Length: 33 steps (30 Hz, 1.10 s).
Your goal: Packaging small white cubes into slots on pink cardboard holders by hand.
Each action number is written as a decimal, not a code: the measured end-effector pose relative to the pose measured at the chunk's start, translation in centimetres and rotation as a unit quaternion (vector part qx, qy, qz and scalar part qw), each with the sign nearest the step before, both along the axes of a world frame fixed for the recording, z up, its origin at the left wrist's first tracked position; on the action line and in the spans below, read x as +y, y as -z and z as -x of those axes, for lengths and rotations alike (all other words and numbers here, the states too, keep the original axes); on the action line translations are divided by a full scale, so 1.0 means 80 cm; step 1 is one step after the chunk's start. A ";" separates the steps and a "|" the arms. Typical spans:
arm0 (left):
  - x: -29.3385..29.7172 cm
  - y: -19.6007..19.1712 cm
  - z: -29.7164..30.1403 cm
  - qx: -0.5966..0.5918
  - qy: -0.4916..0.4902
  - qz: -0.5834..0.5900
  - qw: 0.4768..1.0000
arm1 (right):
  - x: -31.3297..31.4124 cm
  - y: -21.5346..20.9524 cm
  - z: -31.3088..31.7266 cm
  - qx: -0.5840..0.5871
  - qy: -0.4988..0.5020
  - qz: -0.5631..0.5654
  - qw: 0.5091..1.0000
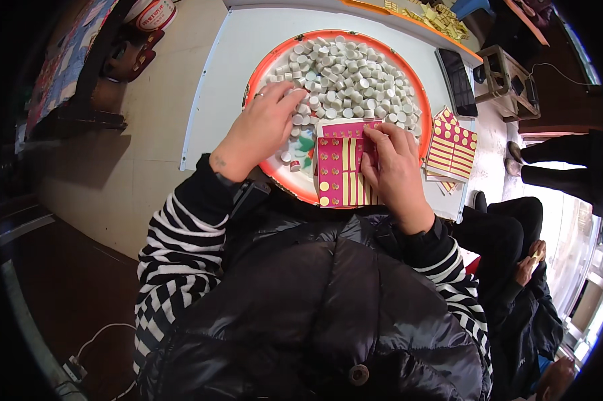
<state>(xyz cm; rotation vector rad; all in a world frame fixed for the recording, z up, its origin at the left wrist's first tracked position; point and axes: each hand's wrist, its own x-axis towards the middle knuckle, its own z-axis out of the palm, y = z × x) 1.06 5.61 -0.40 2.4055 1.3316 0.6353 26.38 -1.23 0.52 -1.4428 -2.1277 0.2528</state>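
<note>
With our right hand (394, 159) we're gripping a seemingly part-used sticker sheet (341, 170) over the tray (408, 67); left hand's (261, 127) grip unclear; most caps (340, 67) apparently awaiting labelling.

Our left hand (258, 128) reaches in among small white caps (355, 73) heaped in a round, orange-rimmed tray (291, 185), while our right hand (396, 170) grips a magenta-and-yellow sheet (341, 167) over its near edge. More patterned sheets (452, 150) and a dark flat device (456, 81) lie right of it on the white table (218, 113); a person in black (522, 294) sits nearby.
</note>
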 end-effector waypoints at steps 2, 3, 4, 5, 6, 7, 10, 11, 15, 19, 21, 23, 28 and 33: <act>-0.010 -0.002 0.001 -0.002 0.002 -0.021 1.000 | 0.000 0.000 -0.001 -0.002 -0.003 0.002 1.000; -0.014 -0.003 0.002 -0.005 0.004 -0.043 0.999 | -0.001 0.000 -0.001 -0.005 -0.005 0.002 1.000; -0.020 -0.005 0.003 -0.008 0.007 -0.065 0.998 | -0.001 0.000 -0.001 -0.008 -0.007 0.002 1.000; -0.027 -0.007 0.001 -0.008 0.007 -0.064 0.998 | -0.001 0.000 -0.001 -0.008 -0.007 0.003 1.000; -0.036 -0.010 -0.003 -0.034 0.000 -0.069 0.997 | -0.002 0.001 -0.001 -0.002 -0.006 0.003 1.000; -0.044 -0.012 -0.009 -0.061 -0.005 -0.073 0.995 | -0.002 0.001 -0.001 0.004 -0.004 0.003 1.000; -0.061 -0.018 -0.038 -0.093 0.001 -0.059 0.994 | -0.004 0.005 -0.003 0.022 0.002 0.008 1.000; -0.064 -0.020 -0.051 -0.097 0.013 -0.042 0.994 | -0.004 0.006 -0.004 0.036 0.005 0.011 0.999; -0.060 -0.010 -0.079 -0.086 0.019 -0.028 0.996 | -0.002 0.005 -0.010 0.060 0.000 0.016 0.998; -0.052 0.003 -0.088 -0.075 0.019 -0.023 0.997 | 0.003 -0.007 -0.005 0.023 -0.025 0.010 0.999; -0.051 0.003 -0.090 -0.073 0.020 -0.021 0.997 | 0.006 -0.006 -0.003 0.003 -0.037 0.007 0.999; -0.049 0.002 -0.092 -0.077 0.015 -0.005 0.997 | 0.010 0.004 0.000 0.011 -0.059 0.009 0.998; -0.048 0.007 -0.079 -0.127 0.003 -0.023 0.992 | 0.002 0.004 0.004 0.014 -0.061 0.004 0.998; -0.037 -0.001 -0.026 -0.108 -0.110 -0.062 0.986 | -0.003 0.002 0.004 -0.005 -0.059 -0.006 0.998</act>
